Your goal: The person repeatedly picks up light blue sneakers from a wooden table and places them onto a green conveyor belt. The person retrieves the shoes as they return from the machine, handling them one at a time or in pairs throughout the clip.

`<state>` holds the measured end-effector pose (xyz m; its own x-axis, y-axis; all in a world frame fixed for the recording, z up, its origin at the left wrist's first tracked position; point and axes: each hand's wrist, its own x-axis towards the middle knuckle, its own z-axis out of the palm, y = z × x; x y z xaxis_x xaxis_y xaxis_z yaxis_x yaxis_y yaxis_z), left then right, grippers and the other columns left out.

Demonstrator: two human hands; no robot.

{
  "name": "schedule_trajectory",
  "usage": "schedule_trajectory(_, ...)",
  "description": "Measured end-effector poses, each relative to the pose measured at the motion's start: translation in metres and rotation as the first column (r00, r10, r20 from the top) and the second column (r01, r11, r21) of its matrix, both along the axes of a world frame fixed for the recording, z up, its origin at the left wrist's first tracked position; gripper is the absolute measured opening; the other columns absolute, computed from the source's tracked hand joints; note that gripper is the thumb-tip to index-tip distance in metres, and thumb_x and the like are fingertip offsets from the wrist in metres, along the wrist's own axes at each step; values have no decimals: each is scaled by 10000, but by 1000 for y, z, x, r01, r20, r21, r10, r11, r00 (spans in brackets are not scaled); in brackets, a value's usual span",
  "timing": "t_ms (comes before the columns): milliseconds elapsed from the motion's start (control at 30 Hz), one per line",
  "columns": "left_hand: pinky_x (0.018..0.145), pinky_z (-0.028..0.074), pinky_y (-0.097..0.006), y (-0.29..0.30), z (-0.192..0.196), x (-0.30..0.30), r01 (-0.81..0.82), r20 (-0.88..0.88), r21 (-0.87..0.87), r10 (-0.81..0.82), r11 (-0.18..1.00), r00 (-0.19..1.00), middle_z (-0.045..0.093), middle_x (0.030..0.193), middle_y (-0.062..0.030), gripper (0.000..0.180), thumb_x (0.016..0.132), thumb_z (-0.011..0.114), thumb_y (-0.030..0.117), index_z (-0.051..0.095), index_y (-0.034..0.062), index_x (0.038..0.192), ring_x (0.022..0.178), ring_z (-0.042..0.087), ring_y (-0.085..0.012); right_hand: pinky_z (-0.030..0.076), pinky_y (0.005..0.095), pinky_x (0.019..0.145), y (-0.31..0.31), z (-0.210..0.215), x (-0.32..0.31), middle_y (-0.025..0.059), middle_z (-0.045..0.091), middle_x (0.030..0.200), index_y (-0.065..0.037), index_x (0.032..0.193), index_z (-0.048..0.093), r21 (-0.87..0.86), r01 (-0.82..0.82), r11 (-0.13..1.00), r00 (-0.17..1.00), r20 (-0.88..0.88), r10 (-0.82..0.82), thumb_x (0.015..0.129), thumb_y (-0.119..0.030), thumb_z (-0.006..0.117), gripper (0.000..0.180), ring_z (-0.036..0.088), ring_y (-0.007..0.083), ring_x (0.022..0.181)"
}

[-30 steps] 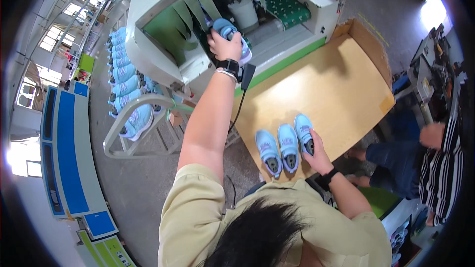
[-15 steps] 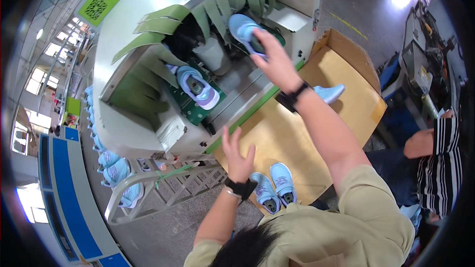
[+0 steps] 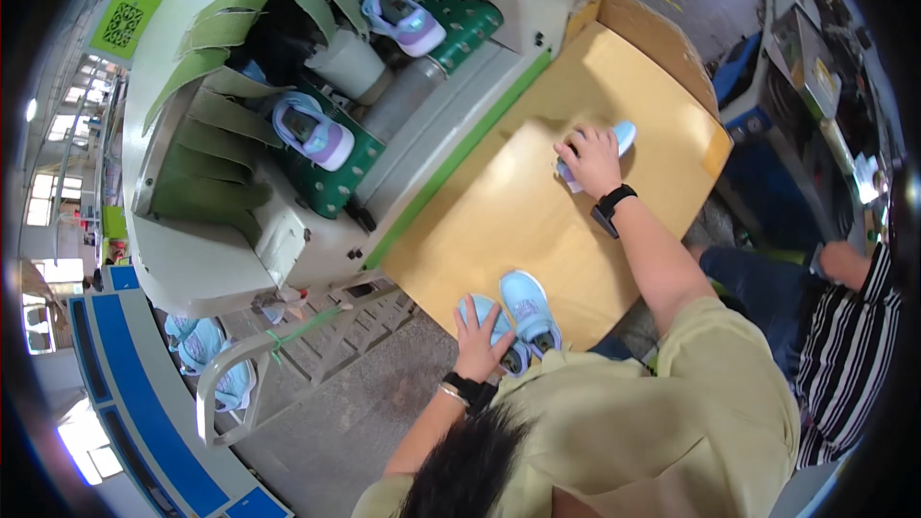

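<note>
My right hand is closed over a light blue shoe on the tan board; its fingers hide the middle of it. My left hand lies over the left shoe of a pair at the board's near edge, with thumb and fingers on its sides. Touching that one is its blue mate, toe pointing away from me. Inside the white machine, one blue and lilac shoe sits on the left green dotted belt, and another sits on the right belt.
Green fabric strips hang over the machine's openings. The tan board rests against its green front edge, with cardboard at the far side. At left are a metal rack and more blue shoes. A person in a striped top is at right.
My right hand has left the shoe on the right belt and come down to the one on the board. My left hand has lowered onto the near shoe. The view has shifted.
</note>
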<state>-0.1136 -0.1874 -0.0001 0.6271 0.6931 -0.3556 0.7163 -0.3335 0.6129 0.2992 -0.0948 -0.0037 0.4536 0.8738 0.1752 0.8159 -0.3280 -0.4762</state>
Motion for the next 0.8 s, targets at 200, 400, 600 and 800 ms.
schedule_trajectory(200,1198,96,-639,6,-16,-1,27,56,62,-31,998,998,63,1628,-350,613,917,681,440,549,137,1433,1449,42,-637,405,457,1070,-109,-27,21,230,526,1283,-61,1284,531,185,448,875,864,-339,-371,782,-282,819,619,502,410,1215)
schedule_trajectory(400,1204,90,-623,10,-26,-1,36,74,81,-42,996,996,94,1615,-368,621,913,674,473,553,153,1431,1451,59,-626,364,410,1146,-135,-9,-29,243,491,1398,-76,1388,491,109,132,985,822,-568,-47,746,-113,721,684,452,425,1340)
schedule_trajectory(600,1209,80,-618,12,-41,-3,39,84,120,-49,992,995,86,1621,-359,627,918,648,519,558,161,1426,1462,47,-615,338,343,1161,-217,-1,-121,197,423,1530,-86,1556,301,58,-267,962,589,-780,211,746,-38,740,922,428,312,1413)
schedule_trajectory(800,1210,38,-619,15,-54,-6,47,76,170,-61,984,995,94,1612,-375,658,931,599,569,554,140,1428,1486,58,-569,257,510,1213,-289,-7,-169,202,331,1597,-100,1616,136,-357,-163,920,949,-313,46,686,-197,883,1197,255,384,1515)
